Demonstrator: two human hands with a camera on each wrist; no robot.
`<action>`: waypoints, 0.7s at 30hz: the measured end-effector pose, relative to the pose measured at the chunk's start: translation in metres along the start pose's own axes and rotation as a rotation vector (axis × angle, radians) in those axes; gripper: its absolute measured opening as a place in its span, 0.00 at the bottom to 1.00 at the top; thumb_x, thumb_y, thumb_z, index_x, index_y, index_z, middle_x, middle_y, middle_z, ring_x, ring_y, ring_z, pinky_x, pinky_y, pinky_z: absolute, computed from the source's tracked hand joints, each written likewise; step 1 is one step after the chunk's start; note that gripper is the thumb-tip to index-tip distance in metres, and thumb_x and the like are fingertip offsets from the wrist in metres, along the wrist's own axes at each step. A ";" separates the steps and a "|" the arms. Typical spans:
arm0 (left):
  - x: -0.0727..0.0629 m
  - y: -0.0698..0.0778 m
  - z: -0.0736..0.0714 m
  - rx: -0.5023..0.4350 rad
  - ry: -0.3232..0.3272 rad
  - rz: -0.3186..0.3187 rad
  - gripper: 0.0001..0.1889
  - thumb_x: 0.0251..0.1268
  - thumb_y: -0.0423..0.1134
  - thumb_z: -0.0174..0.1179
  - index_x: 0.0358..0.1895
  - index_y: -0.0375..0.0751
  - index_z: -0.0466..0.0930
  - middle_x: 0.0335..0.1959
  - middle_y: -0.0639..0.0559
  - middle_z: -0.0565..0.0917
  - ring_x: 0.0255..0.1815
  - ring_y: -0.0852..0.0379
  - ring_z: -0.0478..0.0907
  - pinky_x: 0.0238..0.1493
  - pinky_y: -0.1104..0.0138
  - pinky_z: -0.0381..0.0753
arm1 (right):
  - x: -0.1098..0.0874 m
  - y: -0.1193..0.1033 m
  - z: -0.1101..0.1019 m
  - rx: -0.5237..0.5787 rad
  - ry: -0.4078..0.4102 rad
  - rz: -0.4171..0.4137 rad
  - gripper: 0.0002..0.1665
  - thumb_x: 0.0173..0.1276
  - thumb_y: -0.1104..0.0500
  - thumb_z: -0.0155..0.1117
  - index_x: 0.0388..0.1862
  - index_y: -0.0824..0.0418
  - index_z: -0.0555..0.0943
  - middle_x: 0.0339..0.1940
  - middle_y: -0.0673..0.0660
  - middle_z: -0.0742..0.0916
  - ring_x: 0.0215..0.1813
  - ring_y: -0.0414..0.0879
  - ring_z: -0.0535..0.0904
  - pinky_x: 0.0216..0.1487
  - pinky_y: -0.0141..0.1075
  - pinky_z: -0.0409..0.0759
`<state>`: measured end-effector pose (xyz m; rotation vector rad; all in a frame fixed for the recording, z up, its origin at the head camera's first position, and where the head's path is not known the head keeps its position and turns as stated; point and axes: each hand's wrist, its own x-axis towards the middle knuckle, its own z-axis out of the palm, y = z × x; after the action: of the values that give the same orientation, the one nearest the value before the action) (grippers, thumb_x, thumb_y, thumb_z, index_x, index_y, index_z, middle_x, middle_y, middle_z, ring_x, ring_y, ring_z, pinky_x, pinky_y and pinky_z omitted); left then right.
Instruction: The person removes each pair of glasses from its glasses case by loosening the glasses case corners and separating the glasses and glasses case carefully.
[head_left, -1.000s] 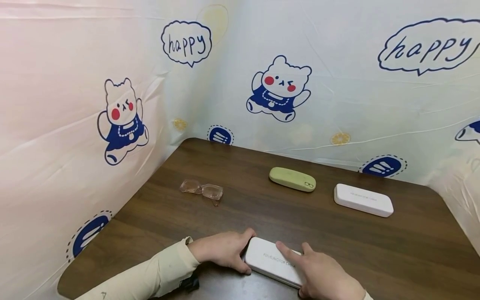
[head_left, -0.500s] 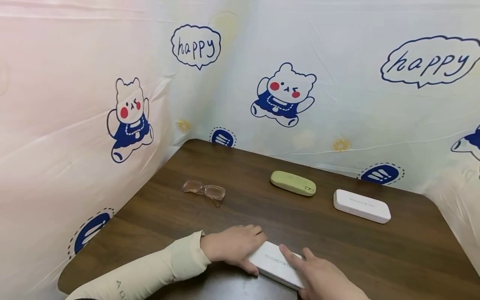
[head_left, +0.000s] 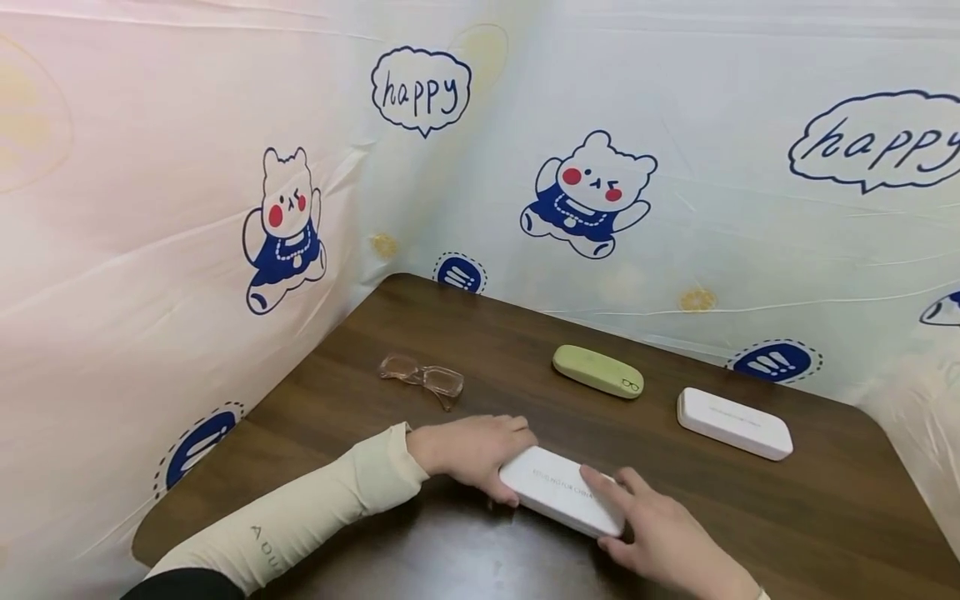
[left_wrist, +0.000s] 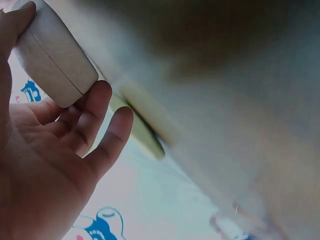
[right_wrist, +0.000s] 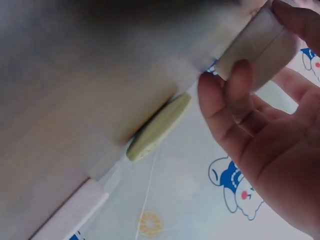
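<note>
A dark brown wood-grain table (head_left: 787, 508) with rounded corners fills the lower view. Glossy pale plastic sheeting (head_left: 735, 233) hangs as walls behind it and along its left side, printed with white cartoon bears in blue dresses (head_left: 588, 193), "happy" speech bubbles (head_left: 422, 87), faint yellow lemon slices and navy ovals. Soft, even light falls throughout.

The left hand (head_left: 468, 450) reaches in from seven o'clock on a cream-sleeved forearm, thumb and fingers (left_wrist: 95, 112) curled about what it grips. The right hand (head_left: 660, 533) comes from five o'clock, bare at the wrist, fingers (right_wrist: 235, 95) and thumb pinching the opposite end.
</note>
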<state>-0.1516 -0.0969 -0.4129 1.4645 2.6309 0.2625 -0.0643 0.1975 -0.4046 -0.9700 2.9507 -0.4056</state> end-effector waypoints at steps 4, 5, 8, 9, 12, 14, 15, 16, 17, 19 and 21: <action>0.004 -0.012 -0.019 0.006 0.016 -0.003 0.34 0.52 0.61 0.73 0.58 0.46 0.76 0.46 0.58 0.74 0.41 0.63 0.71 0.43 0.70 0.72 | 0.015 0.004 -0.004 -0.047 0.105 -0.007 0.51 0.54 0.49 0.81 0.76 0.49 0.69 0.52 0.51 0.78 0.29 0.38 0.74 0.31 0.38 0.77; 0.005 -0.016 -0.024 0.010 0.017 -0.005 0.35 0.52 0.61 0.73 0.59 0.46 0.76 0.47 0.58 0.74 0.42 0.62 0.71 0.44 0.69 0.72 | 0.019 0.005 -0.005 -0.047 0.115 -0.001 0.52 0.54 0.49 0.81 0.77 0.51 0.67 0.51 0.52 0.78 0.28 0.37 0.73 0.30 0.38 0.77; 0.008 -0.027 -0.037 0.019 0.011 -0.017 0.36 0.53 0.61 0.72 0.62 0.46 0.75 0.50 0.57 0.75 0.45 0.61 0.71 0.47 0.67 0.72 | 0.031 0.007 -0.007 -0.038 0.141 0.028 0.57 0.53 0.49 0.81 0.78 0.58 0.63 0.53 0.55 0.79 0.27 0.37 0.72 0.31 0.39 0.77; 0.009 -0.031 -0.040 0.016 0.008 -0.021 0.37 0.53 0.61 0.72 0.62 0.46 0.75 0.51 0.56 0.75 0.46 0.60 0.71 0.48 0.67 0.72 | 0.035 0.008 -0.007 -0.034 0.147 0.035 0.57 0.53 0.49 0.81 0.78 0.61 0.62 0.53 0.57 0.79 0.27 0.38 0.72 0.32 0.40 0.78; 0.012 -0.045 -0.049 0.002 0.006 -0.050 0.37 0.53 0.60 0.72 0.65 0.47 0.74 0.54 0.57 0.76 0.50 0.60 0.71 0.52 0.65 0.72 | 0.050 0.012 -0.008 -0.015 0.170 0.041 0.55 0.53 0.50 0.80 0.75 0.65 0.65 0.55 0.59 0.79 0.31 0.43 0.77 0.35 0.43 0.79; 0.013 -0.055 -0.053 0.000 0.007 -0.076 0.37 0.54 0.59 0.72 0.66 0.48 0.74 0.55 0.57 0.75 0.52 0.60 0.70 0.54 0.65 0.71 | 0.061 0.015 -0.008 -0.005 0.174 0.044 0.52 0.53 0.50 0.80 0.73 0.65 0.67 0.56 0.59 0.78 0.35 0.48 0.80 0.37 0.45 0.80; 0.013 -0.059 -0.054 -0.005 0.009 -0.088 0.37 0.54 0.59 0.72 0.67 0.49 0.73 0.56 0.57 0.75 0.53 0.60 0.70 0.54 0.65 0.71 | 0.067 0.017 -0.009 0.003 0.172 0.048 0.51 0.53 0.51 0.80 0.72 0.65 0.68 0.57 0.60 0.78 0.36 0.50 0.80 0.38 0.47 0.80; 0.012 -0.064 -0.056 -0.010 0.013 -0.103 0.37 0.54 0.58 0.72 0.67 0.49 0.73 0.56 0.58 0.75 0.53 0.60 0.70 0.55 0.65 0.71 | 0.074 0.019 -0.009 0.012 0.167 0.054 0.49 0.54 0.51 0.79 0.72 0.64 0.69 0.57 0.60 0.78 0.37 0.52 0.81 0.38 0.48 0.80; 0.012 -0.068 -0.057 -0.017 0.019 -0.115 0.37 0.55 0.58 0.72 0.67 0.49 0.73 0.57 0.57 0.75 0.53 0.60 0.70 0.55 0.65 0.71 | 0.080 0.020 -0.010 0.020 0.160 0.061 0.49 0.54 0.51 0.79 0.72 0.63 0.69 0.58 0.60 0.78 0.37 0.52 0.81 0.39 0.49 0.80; 0.010 -0.077 -0.059 -0.029 0.026 -0.142 0.37 0.55 0.57 0.72 0.68 0.49 0.73 0.57 0.57 0.75 0.54 0.59 0.70 0.55 0.66 0.71 | 0.093 0.023 -0.011 0.029 0.149 0.067 0.48 0.55 0.51 0.79 0.72 0.63 0.69 0.60 0.61 0.77 0.40 0.54 0.81 0.42 0.50 0.80; 0.008 -0.086 -0.061 -0.047 0.035 -0.173 0.37 0.56 0.56 0.73 0.69 0.50 0.72 0.57 0.57 0.75 0.54 0.59 0.69 0.54 0.66 0.71 | 0.106 0.024 -0.011 0.040 0.147 0.063 0.48 0.55 0.51 0.79 0.72 0.63 0.69 0.61 0.61 0.77 0.43 0.54 0.81 0.44 0.51 0.80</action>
<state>-0.2386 -0.1397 -0.3716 1.2196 2.7375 0.3322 -0.1648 0.1571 -0.3922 -0.8767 3.0801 -0.5542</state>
